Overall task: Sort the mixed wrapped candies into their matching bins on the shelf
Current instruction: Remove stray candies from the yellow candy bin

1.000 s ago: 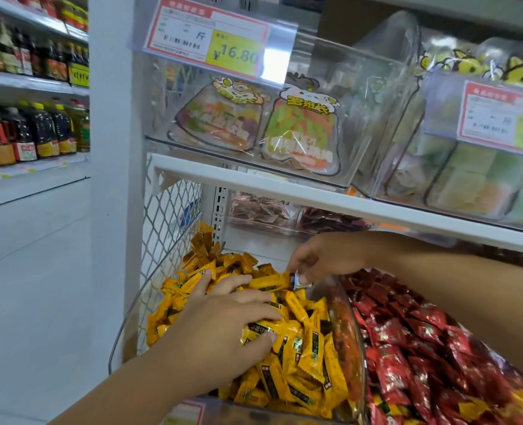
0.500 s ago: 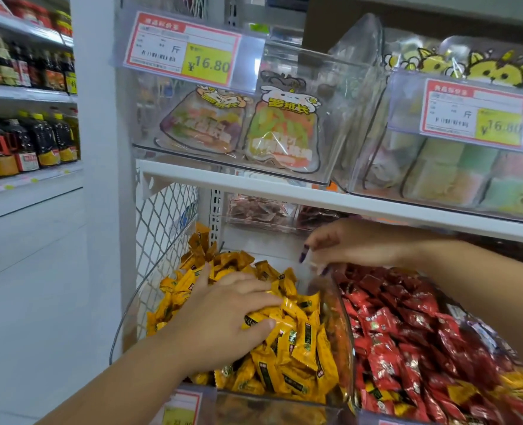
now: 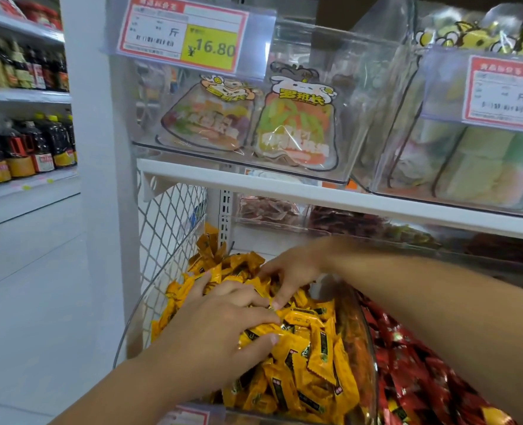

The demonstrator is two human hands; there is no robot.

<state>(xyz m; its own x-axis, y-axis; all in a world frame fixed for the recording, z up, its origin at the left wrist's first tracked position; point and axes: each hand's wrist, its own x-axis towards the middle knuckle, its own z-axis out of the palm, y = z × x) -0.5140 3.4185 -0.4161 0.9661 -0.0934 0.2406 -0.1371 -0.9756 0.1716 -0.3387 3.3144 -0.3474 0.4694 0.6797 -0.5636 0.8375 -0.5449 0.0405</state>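
Yellow candies fill the clear bin at the left end of the lower shelf, against the wire mesh side. Red candies lie in the next bin to the right. Left hand rests palm-down on the yellow pile: grip wide, fingers spread, holding nothing. Right hand reaches across from the right, fingertips dipped into the yellow pile just beside the left fingers; cannot tell whether its grip holds anything.

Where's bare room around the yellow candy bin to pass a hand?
Behind the yellow candies, a bare strip of white shelf under the upper shelf board. Crowded elsewhere: left hand and right hand on the pile, red candies alongside.
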